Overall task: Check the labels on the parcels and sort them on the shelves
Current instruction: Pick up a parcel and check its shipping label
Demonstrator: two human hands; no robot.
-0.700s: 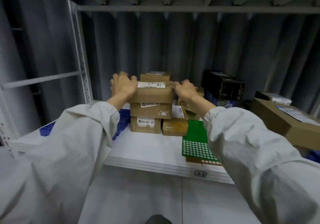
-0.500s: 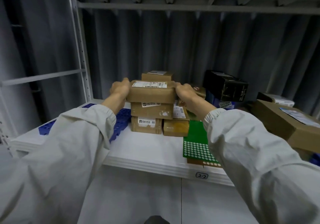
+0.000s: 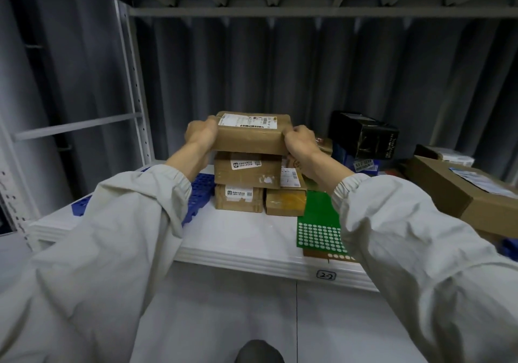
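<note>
Both hands clamp one brown parcel [image 3: 251, 134] by its short ends: the left hand [image 3: 201, 134] has its fingers curled round the left end, the right hand [image 3: 298, 140] wraps the right end with the thumb on the top edge. Gripping from both ends keeps the box level, so the white shipping label [image 3: 247, 120] on its top face stays turned up toward the camera, which suits reading it. The parcel sits at the top of a stack, over a second parcel [image 3: 246, 170] and a bottom parcel [image 3: 238, 198]; whether it rests on the second one or is held just clear of it I cannot tell. Those lower boxes show their small labels on the near faces, probably so they can be read from the aisle without lifting anything.

The stack stands toward the middle of the white shelf [image 3: 246, 242], whose near edge carries a tag reading 2-2 [image 3: 326, 275], presumably the slot the labels are matched against. A blue tray [image 3: 200, 191] lies to the left, partly under the left sleeve, and a green dotted sheet [image 3: 319, 228] lies to the right near the shelf edge. Farther right, a black box [image 3: 364, 135] sits tilted on other items, and a large cardboard box [image 3: 471, 194] lies at the far right, its label up
</note>
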